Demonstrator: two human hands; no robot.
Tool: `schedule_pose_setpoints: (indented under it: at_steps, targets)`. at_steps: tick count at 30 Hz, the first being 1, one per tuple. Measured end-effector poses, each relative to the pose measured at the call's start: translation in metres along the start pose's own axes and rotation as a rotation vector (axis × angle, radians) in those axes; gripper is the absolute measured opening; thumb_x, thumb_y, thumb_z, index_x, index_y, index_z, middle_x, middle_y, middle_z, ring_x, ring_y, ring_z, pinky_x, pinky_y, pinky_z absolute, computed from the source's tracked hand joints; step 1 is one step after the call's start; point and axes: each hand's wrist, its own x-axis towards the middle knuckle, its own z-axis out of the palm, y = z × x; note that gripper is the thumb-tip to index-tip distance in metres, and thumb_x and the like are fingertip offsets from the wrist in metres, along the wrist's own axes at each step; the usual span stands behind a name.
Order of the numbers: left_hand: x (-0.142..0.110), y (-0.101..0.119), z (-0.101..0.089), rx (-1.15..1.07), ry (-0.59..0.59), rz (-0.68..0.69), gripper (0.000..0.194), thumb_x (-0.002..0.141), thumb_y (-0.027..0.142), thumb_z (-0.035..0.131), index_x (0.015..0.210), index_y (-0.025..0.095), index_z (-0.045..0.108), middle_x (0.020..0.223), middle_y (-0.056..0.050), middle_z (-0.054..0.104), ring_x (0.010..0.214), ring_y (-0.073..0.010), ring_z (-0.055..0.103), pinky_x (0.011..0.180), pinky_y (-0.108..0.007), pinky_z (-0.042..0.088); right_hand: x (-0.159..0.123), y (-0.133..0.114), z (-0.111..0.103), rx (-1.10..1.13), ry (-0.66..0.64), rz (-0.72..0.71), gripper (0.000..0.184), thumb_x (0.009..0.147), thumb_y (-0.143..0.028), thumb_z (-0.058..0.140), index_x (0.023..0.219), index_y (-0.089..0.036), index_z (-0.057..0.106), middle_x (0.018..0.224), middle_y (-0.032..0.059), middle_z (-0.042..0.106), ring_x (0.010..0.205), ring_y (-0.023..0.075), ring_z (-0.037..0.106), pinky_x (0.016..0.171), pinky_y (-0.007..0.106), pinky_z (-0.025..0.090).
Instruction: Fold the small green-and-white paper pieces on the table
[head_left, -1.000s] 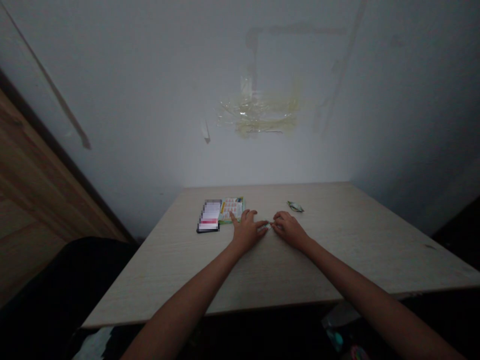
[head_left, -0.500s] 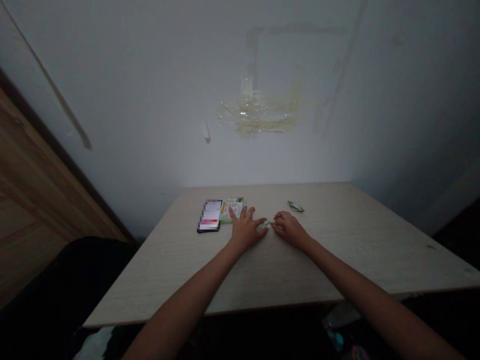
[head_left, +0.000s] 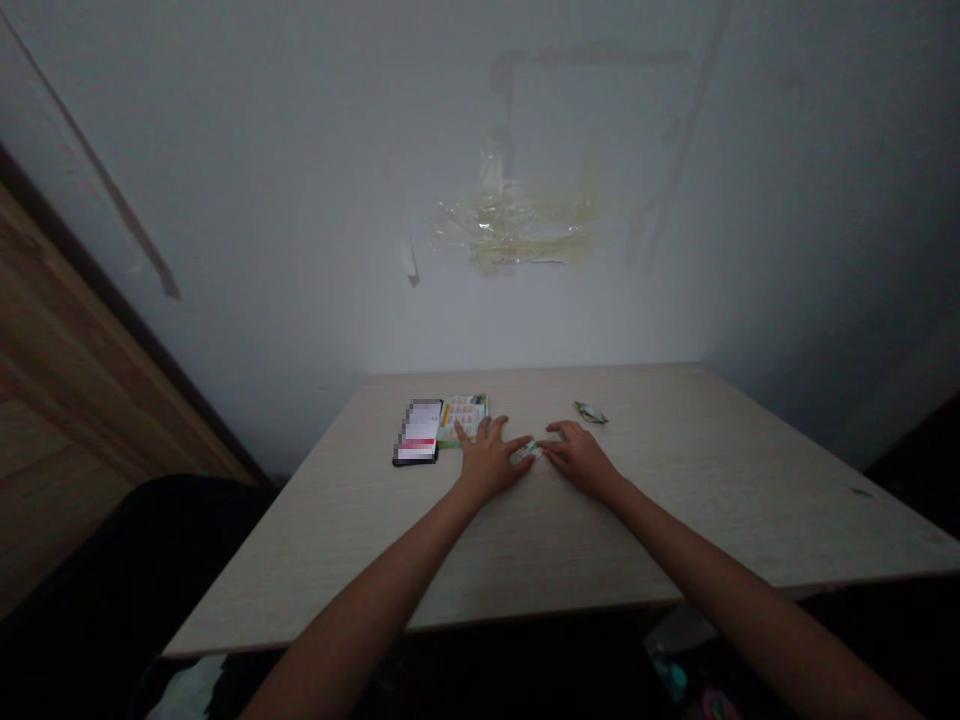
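Observation:
Both my hands rest on a pale wooden table, fingertips meeting over a small folded piece of paper. My left hand lies flat with its fingers spread, pressing on the paper's left side. My right hand lies with its fingers stretched toward the paper's right edge and touches it. The paper is tiny and mostly covered by the fingers.
A dark phone lies left of my left hand, with a green printed sheet beside it. A small folded paper shape sits behind my right hand. A white wall with tape residue stands behind the table; a wooden panel is at left.
My right hand's fingers have flattened out toward the paper. Both hands shifted slightly, staying over the small folded paper.

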Motion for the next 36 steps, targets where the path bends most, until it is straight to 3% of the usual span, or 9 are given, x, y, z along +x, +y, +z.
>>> schedule_pose_setpoints:
  at_steps: [11,18,23,36]
  targets:
    - [0.0008,-0.0007,0.0002,0.016,0.028,0.026,0.043,0.087,0.067,0.049,0.123,0.05,0.063,0.15,-0.002,0.044,0.139,-0.0383,0.031,0.107,-0.077,-0.008,0.0012,-0.0025,-0.004,-0.008,-0.047,0.022,0.028,0.095,-0.029,0.056,0.118,-0.031,0.07,0.113,0.0106,0.059,0.111,0.0238,0.052,0.093,0.041,0.046]
    - [0.0002,-0.0013,0.002,0.013,0.034,0.018,0.041,0.087,0.067,0.049,0.123,0.053,0.062,0.15,-0.002,0.045,0.14,-0.0384,0.031,0.106,-0.078,-0.008,0.0006,-0.0017,-0.0066,0.059,0.043,-0.022,0.019,0.09,-0.023,0.06,0.094,-0.022,0.078,0.105,0.0105,0.064,0.103,0.0232,0.056,0.093,0.039,0.046]
    - [0.0002,-0.0021,0.003,0.015,0.028,0.007,0.041,0.087,0.067,0.047,0.124,0.054,0.061,0.15,-0.003,0.044,0.14,-0.037,0.031,0.106,-0.078,-0.006,0.0018,-0.0058,-0.0104,0.021,0.001,-0.033,0.018,0.09,-0.023,0.06,0.09,-0.022,0.078,0.101,0.0099,0.065,0.105,0.024,0.055,0.094,0.041,0.046]
    - [-0.0002,-0.0024,0.0019,0.007,0.005,0.0,0.043,0.087,0.068,0.046,0.125,0.053,0.06,0.15,-0.003,0.044,0.14,-0.0373,0.03,0.105,-0.08,-0.003,0.0021,-0.004,-0.0106,0.022,0.037,-0.057,0.014,0.086,-0.022,0.064,0.084,-0.021,0.077,0.101,0.01,0.066,0.104,0.0247,0.056,0.093,0.041,0.046]
